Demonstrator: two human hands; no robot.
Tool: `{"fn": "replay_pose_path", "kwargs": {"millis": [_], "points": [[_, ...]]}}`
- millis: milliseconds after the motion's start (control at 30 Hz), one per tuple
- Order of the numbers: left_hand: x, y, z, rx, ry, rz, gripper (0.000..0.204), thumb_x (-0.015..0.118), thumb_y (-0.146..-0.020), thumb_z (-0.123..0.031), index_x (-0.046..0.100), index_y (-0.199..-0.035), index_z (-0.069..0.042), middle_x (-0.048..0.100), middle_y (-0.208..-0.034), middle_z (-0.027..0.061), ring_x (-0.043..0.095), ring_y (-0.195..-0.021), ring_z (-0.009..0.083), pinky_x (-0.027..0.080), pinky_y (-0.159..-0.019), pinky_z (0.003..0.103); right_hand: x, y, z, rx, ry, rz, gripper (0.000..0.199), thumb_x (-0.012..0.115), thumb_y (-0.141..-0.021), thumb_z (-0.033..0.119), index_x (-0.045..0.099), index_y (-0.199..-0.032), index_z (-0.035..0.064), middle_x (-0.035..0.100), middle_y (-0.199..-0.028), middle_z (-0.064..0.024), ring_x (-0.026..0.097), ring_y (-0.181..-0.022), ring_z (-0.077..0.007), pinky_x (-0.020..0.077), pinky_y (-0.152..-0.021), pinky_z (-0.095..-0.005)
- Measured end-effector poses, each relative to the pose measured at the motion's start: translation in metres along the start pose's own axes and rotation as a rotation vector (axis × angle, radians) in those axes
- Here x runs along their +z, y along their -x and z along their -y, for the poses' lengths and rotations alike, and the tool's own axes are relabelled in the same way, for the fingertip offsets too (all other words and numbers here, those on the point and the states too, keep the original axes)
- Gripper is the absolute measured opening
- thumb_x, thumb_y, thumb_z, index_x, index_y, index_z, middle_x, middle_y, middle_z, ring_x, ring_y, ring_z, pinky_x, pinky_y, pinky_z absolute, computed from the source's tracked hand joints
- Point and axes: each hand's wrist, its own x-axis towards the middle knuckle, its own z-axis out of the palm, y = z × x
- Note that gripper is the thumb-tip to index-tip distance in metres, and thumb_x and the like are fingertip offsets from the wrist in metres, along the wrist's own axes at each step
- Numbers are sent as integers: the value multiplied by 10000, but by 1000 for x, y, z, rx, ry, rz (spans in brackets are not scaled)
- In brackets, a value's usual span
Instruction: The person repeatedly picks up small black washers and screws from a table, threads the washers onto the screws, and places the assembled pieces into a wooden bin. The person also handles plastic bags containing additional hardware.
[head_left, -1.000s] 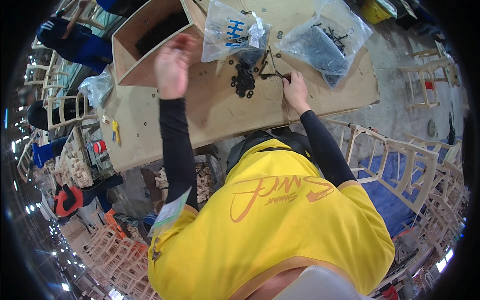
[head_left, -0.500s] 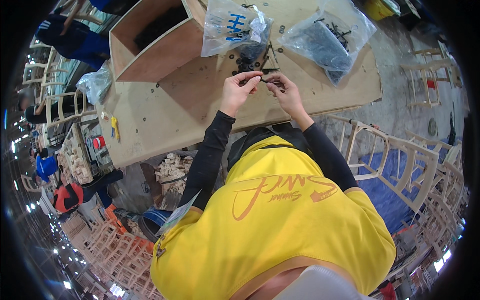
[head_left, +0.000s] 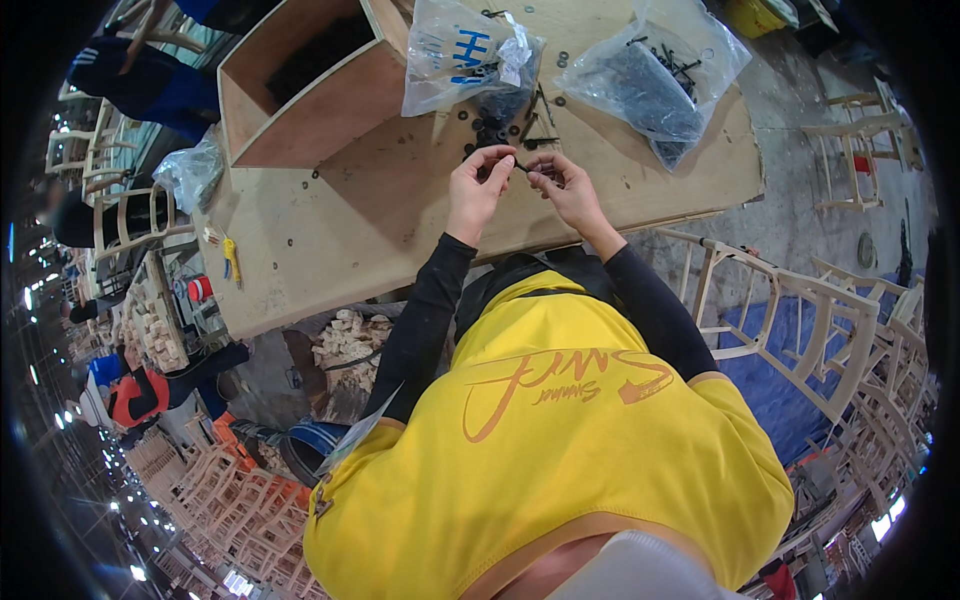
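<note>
Both hands meet above the middle of a plywood surface [head_left: 330, 230]. The left hand [head_left: 474, 190] has its grip pinched closed on a small black part at the fingertips; the right hand [head_left: 565, 190] is likewise pinched closed on the other end of what looks like a thin black screw [head_left: 522, 168] spanning the gap between them — too small to tell exactly how the pieces join.

Just beyond the fingers lies a loose heap of black washers and screws [head_left: 492, 130], spilling from the mouth of a clear plastic bag with blue print [head_left: 460, 55]. A second clear bag of black hardware [head_left: 650, 85] sits to the right, near the surface's far edge. An open wooden box [head_left: 310, 90] stands to the left.

The likely risk is a slip: the parts are tiny and held only at the fingertips, so a loose pinch could drop one onto the surface — where it could roll off the near edge toward the cluttered floor [head_left: 800, 230] and the wooden chair frames [head_left: 800, 310] below.
</note>
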Motion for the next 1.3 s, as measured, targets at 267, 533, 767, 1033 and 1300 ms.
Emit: {"fn": "replay_pose_path", "kwargs": {"millis": [267,533,767,1033,1300], "points": [[-10,5,-14,392,-535,-67,135,723,-871,-155,719,-945,-42,495,-681,-63,413,-604,41,364,-541,225,0,-4,-2,24,13,55,190,707,-885,165,670,-1057,96,640,-879,28,558,-749,-65,466,-657,-236],[-71,-58,-157,760,-563,-621,287,726,-868,-171,640,-1108,-38,565,-751,-40,500,-660,70,422,-614,226,-15,-54,-10,-302,1019,-196,244,694,-834,206,664,-1062,128,596,-1010,-118,574,-1010,-305,496,-828,-406],[-74,-42,-95,339,63,-92,201,454,-966,-5,554,-1136,32,618,-1030,114,621,-935,166,510,-857,275,-16,-61,-29,-278,1068,-124,224,678,-839,209,626,-980,43,594,-1012,-147,562,-1018,-345,491,-829,-425],[-25,-9,-7,-64,42,151,178,539,-964,-32,542,-1109,71,687,-1004,188,700,-845,209,581,-771,296,-34,-52,-34,334,-400,-18,195,588,-978,254,620,-946,65,633,-869,-23,626,-794,-134,506,-688,-275],[3,-9,13,-8,-15,179,134,673,-900,-76,667,-987,26,699,-873,66,672,-755,126,541,-694,241,-25,-38,-12,512,-769,24,171,587,-978,240,614,-939,76,627,-835,-10,614,-766,-118,532,-720,-262]]}}
